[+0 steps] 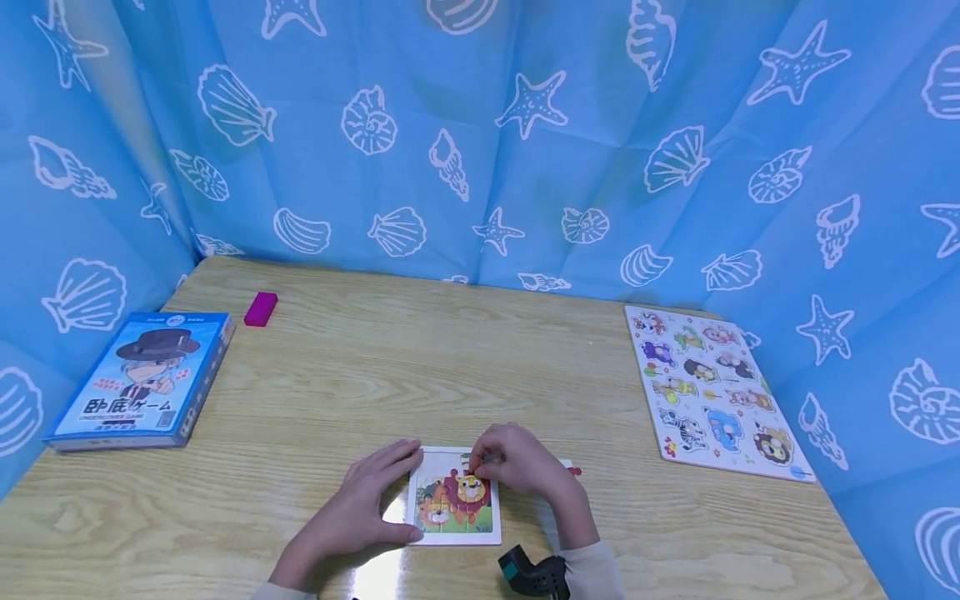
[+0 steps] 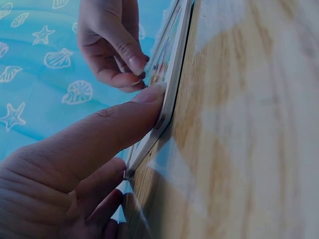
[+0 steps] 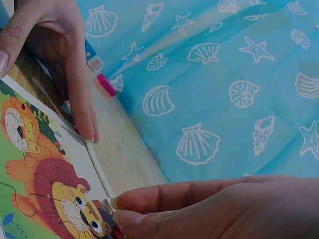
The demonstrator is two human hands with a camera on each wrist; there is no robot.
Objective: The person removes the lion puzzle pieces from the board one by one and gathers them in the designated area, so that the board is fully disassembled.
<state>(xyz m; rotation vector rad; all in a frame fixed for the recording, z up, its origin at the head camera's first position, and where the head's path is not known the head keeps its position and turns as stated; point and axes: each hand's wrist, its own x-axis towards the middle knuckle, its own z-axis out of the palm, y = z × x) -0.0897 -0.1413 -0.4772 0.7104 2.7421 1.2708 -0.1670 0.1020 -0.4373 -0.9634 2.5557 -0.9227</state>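
Observation:
A small square jigsaw puzzle in a white frame [image 1: 454, 540] lies on the table, its picture showing a lion and a cub. My left hand [image 1: 360, 504] spans the frame's left side with fairly straight fingers. Its thumb [image 2: 117, 122] presses the near edge, while a finger [image 3: 82, 99] touches the far side. At the upper right of the picture, my right hand [image 1: 521, 462] pinches a puzzle piece [image 3: 105, 211] between thumb and fingertips. That piece overlaps the lion's face in the right wrist view and is mostly hidden by fingers in the head view.
Something red [image 1: 574, 471] on a white edge shows beyond my right forearm. At right lies an animal peg board [image 1: 652, 417]; at left, a blue game box [image 1: 142, 379] with a magenta block [image 1: 261, 308] behind it. A blue shell-print curtain [image 1: 480, 150] borders the wooden table.

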